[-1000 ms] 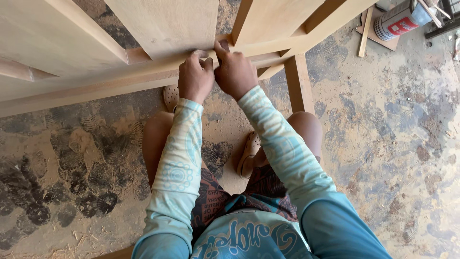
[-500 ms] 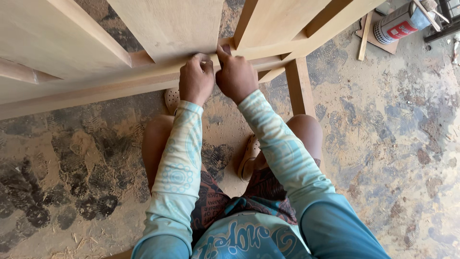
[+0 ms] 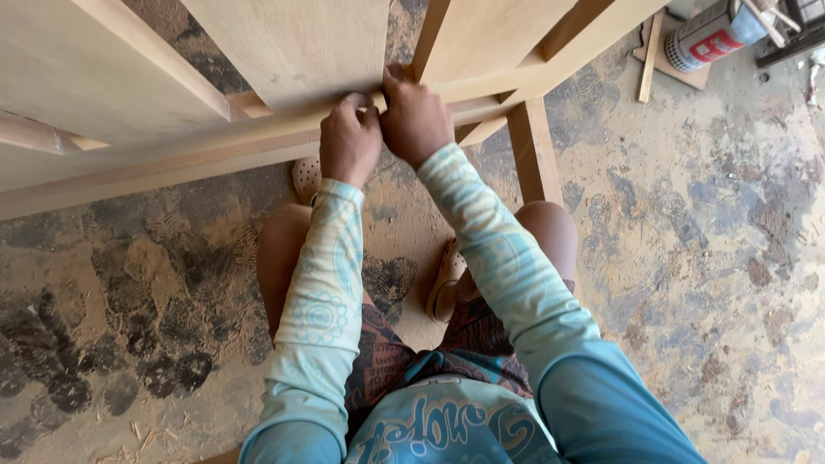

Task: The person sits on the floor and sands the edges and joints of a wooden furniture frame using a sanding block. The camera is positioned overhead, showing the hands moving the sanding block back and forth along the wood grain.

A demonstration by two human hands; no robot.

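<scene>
Left hand: the left hand (image 3: 350, 146) is curled into a loose fist, fingertips pressed onto the top edge of the wooden rail (image 3: 172, 163); whether anything sits between the fingers cannot be told.
Right hand: the right hand (image 3: 415, 120) is just beside the left, touching it, fingers bent and bearing on the same rail where the upright slat (image 3: 427, 39) meets it — pinching or only pressing, cannot tell.
Work piece: a pale wooden frame; the rail runs slantwise across the upper part of the view, with a flat panel (image 3: 296, 47) above it on the left of the slat and another panel (image 3: 494, 34) on the right.
Leg: a square wooden leg (image 3: 533, 150) drops from the rail to the floor, right of the hands.
Posture: person crouched under the frame, bare knees either side, patterned light-blue sleeves (image 3: 326, 283) — sandalled feet below the hands.
Floor: concrete floor (image 3: 705, 258), mottled with sawdust and dark stains.
Far corner: a cylindrical can (image 3: 709, 34), lying tilted at top right, well apart from the hands, beside a wood offcut (image 3: 650, 56).
</scene>
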